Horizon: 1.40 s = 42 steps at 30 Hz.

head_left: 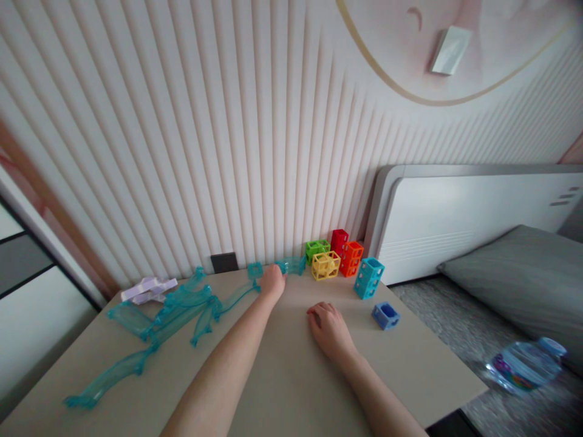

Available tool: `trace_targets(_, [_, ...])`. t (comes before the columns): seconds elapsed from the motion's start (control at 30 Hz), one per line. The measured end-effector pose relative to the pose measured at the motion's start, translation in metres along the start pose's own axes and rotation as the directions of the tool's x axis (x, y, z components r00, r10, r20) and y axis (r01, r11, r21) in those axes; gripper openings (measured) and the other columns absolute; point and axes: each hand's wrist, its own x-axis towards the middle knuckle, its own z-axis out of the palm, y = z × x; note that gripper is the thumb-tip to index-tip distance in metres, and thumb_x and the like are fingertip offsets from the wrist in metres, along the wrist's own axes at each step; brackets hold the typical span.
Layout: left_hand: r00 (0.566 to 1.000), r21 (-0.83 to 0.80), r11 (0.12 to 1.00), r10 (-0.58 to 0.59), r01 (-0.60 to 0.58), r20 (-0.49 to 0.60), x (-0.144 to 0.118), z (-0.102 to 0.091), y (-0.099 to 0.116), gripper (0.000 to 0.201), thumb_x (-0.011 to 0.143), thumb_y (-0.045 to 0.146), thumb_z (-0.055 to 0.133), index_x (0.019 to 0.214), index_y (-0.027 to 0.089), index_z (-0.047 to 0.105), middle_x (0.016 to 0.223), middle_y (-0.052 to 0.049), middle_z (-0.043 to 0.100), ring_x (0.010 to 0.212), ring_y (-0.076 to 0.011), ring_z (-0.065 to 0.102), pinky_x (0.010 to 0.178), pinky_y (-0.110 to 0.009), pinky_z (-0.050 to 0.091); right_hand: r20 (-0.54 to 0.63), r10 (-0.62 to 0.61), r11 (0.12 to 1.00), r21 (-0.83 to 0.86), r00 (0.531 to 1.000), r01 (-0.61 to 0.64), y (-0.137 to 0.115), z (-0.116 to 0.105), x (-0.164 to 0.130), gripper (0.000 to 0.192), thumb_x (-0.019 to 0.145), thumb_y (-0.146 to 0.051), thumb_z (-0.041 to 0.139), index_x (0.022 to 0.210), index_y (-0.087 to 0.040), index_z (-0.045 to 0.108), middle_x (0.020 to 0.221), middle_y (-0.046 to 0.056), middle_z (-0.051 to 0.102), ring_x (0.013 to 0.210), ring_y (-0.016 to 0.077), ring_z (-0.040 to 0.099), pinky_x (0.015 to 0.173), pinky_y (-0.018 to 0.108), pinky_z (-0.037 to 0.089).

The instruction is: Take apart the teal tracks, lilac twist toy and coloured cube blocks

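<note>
Left grip (272, 282) reaches to the far edge of the table (291, 376), fingers curled over one end of a short clear teal track piece (291, 265); fingertips hidden behind the knuckles, so whether the piece is pinched or only touched cannot be told; piece lies flat against the base of the ribbed wall (204, 121), running rightward from the grip toward the cube cluster; a small teal square connector (255, 270) sits just left of the grip, apart from it. Right grip (328, 328) rests palm down on bare table, fingers loosely bent, holding nothing; nearest thing to it is a blue open cube (385, 315), lying alone to its right, near but not touching. Beyond the right grip, at the wall: green cube (317, 249), yellow cube (326, 266) in front of it, red cube (339, 240) behind, orange stack (351, 259) two high, and a teal cube stack (368, 278) tilted, standing nearest the table's right edge. Left of the left grip: a loose heap of long curved teal track sections (182, 306), overlapping; one long section (109, 379) lies separate toward the near left corner; pale lilac pieces (148, 289) at the far left by the wall; dark wall socket (225, 262) just above the table. Right of the table: bed with white headboard (478, 212); a water bottle (526, 365) lies on its side below.
</note>
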Motion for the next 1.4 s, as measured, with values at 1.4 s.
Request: trace_targets(1.4, [0.771,0.392,0.794,0.581,-0.465,-0.262,-0.128,-0.068,-0.236,0.037,0.094,0.028,0.055,0.130,0.019,0.057,0.127,-0.012,0.061,0.117,-0.0294,0.058,0.098,-0.044,0.048,0.032,-0.418,0.908,-0.007,0.908,0.418,-0.111,0.084,0.038,0.035,0.092,-0.012,0.048,0.123,-0.020,0.064,0.121,0.011,0.065,0.112,0.0245,0.059,0.101,0.040,0.049])
